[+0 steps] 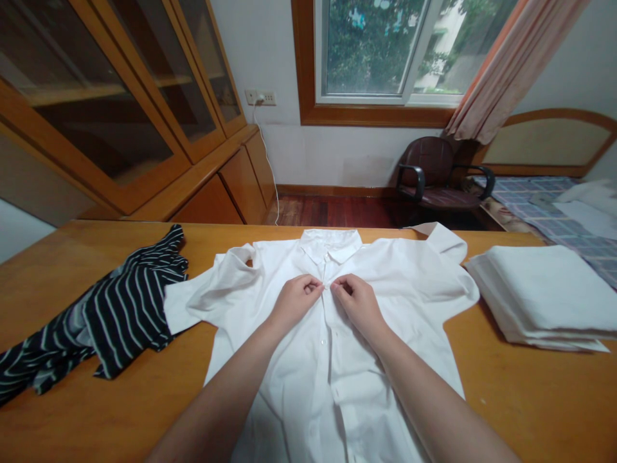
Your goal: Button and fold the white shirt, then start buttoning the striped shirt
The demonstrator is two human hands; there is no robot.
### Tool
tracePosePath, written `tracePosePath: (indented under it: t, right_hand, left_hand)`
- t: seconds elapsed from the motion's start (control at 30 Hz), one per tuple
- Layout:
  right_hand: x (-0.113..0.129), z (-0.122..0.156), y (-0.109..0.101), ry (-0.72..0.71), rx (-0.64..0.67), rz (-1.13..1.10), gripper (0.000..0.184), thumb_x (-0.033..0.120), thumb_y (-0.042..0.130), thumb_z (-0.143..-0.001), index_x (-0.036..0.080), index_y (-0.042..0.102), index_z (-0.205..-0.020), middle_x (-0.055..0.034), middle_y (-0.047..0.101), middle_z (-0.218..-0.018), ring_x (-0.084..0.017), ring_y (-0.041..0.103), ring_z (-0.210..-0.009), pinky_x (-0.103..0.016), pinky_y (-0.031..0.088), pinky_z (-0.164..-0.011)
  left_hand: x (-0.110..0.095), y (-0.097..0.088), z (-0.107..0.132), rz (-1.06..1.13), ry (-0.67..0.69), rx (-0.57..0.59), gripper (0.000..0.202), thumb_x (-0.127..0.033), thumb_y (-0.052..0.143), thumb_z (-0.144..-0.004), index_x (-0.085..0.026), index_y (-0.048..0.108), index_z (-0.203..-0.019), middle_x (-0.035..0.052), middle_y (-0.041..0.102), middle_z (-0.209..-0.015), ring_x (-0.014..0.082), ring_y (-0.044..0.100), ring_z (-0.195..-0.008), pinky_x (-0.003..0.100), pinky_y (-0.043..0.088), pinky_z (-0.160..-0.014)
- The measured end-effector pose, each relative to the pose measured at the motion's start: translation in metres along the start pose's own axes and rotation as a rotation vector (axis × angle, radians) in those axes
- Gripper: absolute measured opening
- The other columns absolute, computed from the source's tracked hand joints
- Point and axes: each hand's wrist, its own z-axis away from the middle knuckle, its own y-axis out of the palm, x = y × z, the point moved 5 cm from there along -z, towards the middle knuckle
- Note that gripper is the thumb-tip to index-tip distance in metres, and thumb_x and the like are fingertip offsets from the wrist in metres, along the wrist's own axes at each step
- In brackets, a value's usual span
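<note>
Fingers (315, 287) of the left hand (295, 301) and right hand (357, 303) meet at centre frame, each pinching one edge of the front opening of a white shirt (328, 379) just below its collar (330, 245). The work looks like closing a button; it likely goes best with both edges held flat and level so the fabric does not pucker. The white shirt lies face up on a wooden table (72, 257), hem toward the bottom of the frame, short sleeves spread, lightly creased. A striped garment (120, 308) lies crumpled at left; folded white cloth (544, 296) is stacked at right. Beyond stand a chair (434, 173) and a window (376, 45).
</note>
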Motion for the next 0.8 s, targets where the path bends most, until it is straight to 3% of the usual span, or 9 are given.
tracePosePath:
  t: [0.43,0.8]
  right_hand:
    - [-0.0010,0.0001,0.0064,-0.040,0.064,0.049,0.009,0.021,0.061,-0.082,0.021,0.069,-0.084,-0.0017,0.068,-0.077,-0.016,0.059,-0.068,-0.027,0.046,-0.067]
    - [0.0016,0.0009,0.0045,-0.025,0.043,0.018,0.007,0.023,0.060,-0.087,0.021,0.067,-0.085,-0.0019,0.068,-0.081,-0.016,0.060,-0.071,-0.028,0.045,-0.069]
  left_hand:
    - [0.0031,0.0034,-0.0006,0.080,-0.033,0.062,0.021,-0.035,0.059,-0.083,-0.017,0.071,-0.081,-0.0008,0.065,-0.065,0.0132,0.058,-0.057,0.024,0.044,-0.059]
    - [0.0038,0.0045,-0.0009,0.070,-0.021,0.084,0.021,-0.035,0.061,-0.082,-0.017,0.073,-0.084,0.0016,0.069,-0.073,0.0149,0.059,-0.065,0.024,0.045,-0.061]
